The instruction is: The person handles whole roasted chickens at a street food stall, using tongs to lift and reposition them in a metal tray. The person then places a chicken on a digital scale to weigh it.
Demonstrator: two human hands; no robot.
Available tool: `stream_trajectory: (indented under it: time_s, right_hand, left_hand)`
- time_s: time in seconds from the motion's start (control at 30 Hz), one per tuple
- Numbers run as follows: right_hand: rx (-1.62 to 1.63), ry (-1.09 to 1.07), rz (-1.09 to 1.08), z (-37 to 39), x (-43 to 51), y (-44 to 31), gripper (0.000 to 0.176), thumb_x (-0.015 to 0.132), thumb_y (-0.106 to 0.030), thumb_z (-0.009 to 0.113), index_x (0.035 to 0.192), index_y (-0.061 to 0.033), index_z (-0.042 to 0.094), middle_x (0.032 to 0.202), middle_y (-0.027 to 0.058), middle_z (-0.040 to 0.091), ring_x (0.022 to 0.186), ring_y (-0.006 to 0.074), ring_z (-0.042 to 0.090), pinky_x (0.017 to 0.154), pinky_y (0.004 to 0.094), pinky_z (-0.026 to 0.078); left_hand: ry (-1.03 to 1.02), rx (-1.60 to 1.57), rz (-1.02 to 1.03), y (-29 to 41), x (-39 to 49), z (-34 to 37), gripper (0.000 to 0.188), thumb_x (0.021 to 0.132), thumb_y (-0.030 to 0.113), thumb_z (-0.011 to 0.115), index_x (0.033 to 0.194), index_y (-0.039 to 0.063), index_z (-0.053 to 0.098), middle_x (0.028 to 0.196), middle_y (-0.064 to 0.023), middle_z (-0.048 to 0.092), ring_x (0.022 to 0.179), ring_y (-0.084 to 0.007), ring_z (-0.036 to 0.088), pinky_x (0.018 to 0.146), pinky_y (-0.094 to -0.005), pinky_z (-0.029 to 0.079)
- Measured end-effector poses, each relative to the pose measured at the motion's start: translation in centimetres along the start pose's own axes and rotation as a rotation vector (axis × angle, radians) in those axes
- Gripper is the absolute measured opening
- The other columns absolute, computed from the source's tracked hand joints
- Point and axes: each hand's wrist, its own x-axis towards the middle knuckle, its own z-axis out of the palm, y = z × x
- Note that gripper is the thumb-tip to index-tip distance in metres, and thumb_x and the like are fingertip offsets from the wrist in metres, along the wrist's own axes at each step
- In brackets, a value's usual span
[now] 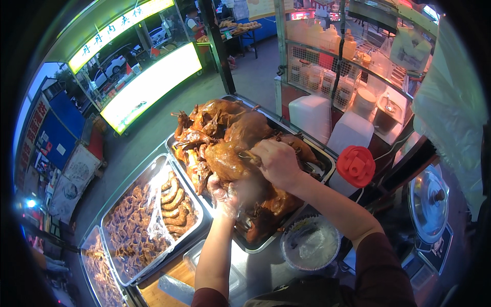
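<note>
A glossy brown roasted bird (226,159) lies tilted on top of a heap of other roasted poultry in a deep metal tray (330,169). My right hand (278,163) is bare and pinches the bird's leg end (250,156) with bent fingers. In a clear plastic glove, my left hand (223,196) holds the bird's lower left side; part of its grip is lost in a blurred patch. More birds (218,111) rest behind, and darker pieces (261,224) sit at the tray's near end.
Left stands a tray (153,282) of dark braised pieces and curved sausage-like pieces; another tray (101,264) is beyond. A cleaver-like blade (176,288) lies on a wooden board (153,286). Nearer right are a lined bowl (310,241), a red plastic object (356,166) and a lidded pot (429,203).
</note>
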Motion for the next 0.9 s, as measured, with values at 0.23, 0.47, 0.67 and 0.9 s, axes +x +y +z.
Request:
stream_trajectory:
  time_s: [0.23,0.47,0.67,0.9]
  right_hand:
    - [-0.019,-0.023,-0.056,-0.4,0.6,0.3,0.029,0.065,-0.001,0.068,0.092,-0.0084,0.062,0.086,0.0053,0.059,0.084,0.0263,0.060,0.072,0.0381,0.048]
    - [-0.028,-0.053,-0.027,-0.8,0.6,0.1,0.030,0.063,-0.003,0.069,0.092,-0.0093,0.061,0.087,0.0047,0.058,0.085,0.0251,0.060,0.071,0.0383,0.047]
    - [-0.055,-0.035,-0.038,-1.1,0.5,0.0,0.031,0.063,-0.004,0.069,0.091,-0.0091,0.059,0.085,0.0053,0.057,0.084,0.0253,0.059,0.069,0.0381,0.047]
    - [-0.072,-0.018,-0.025,-1.3,0.3,0.3,0.029,0.063,-0.004,0.068,0.091,-0.0074,0.060,0.082,0.0067,0.056,0.081,0.0265,0.060,0.070,0.0393,0.047]
  left_hand:
    - [-0.041,-0.015,-0.080,-0.4,-0.8,2.0,0.057,0.062,0.024,0.073,0.114,0.005,0.061,0.101,-0.0099,0.066,0.065,-0.0166,0.059,0.055,-0.0238,0.053]
    - [-0.070,-0.065,-0.107,-0.2,-0.7,1.0,0.059,0.064,0.024,0.073,0.118,0.005,0.059,0.104,-0.0110,0.066,0.068,-0.0174,0.061,0.055,-0.0238,0.054]
    - [-0.083,-0.080,-0.065,-0.3,-0.5,1.3,0.059,0.066,0.023,0.072,0.120,0.005,0.058,0.107,-0.0119,0.066,0.074,-0.0194,0.063,0.056,-0.0247,0.055]
    - [-0.212,-0.165,-0.136,0.2,0.2,-0.1,0.057,0.068,0.025,0.065,0.120,0.003,0.057,0.111,-0.0123,0.066,0.088,-0.0270,0.066,0.066,-0.0333,0.058]
